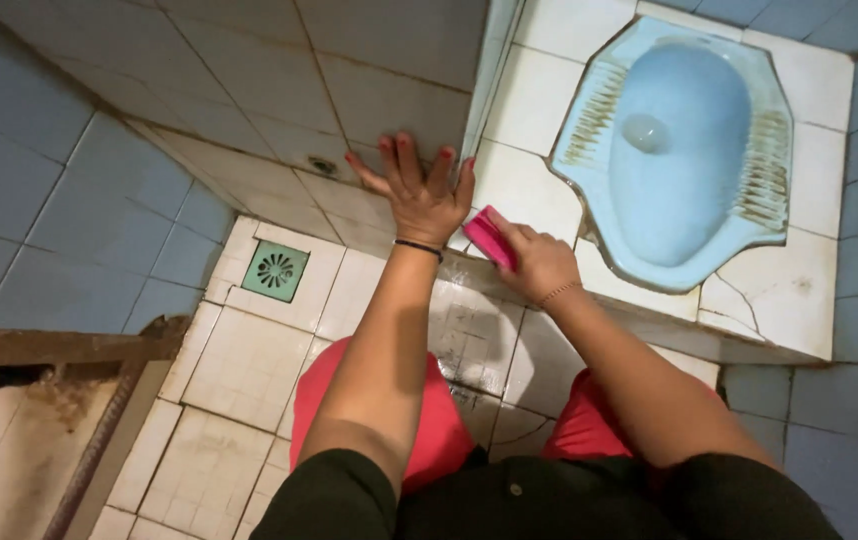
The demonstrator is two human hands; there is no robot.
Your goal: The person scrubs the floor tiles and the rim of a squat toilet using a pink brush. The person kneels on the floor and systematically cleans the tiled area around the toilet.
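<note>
I note the left hand [421, 195] spread flat, fingers splayed, pressed against the lower tiled wall [279, 80] beside the step edge. The right hand [541, 262] is closed round a pink scrub brush [490, 238], held against the white tiles of the raised platform [534, 190], just beside the blue squat toilet pan [679, 150]. A green floor drain [275, 270] sits well apart, lower left.
</note>
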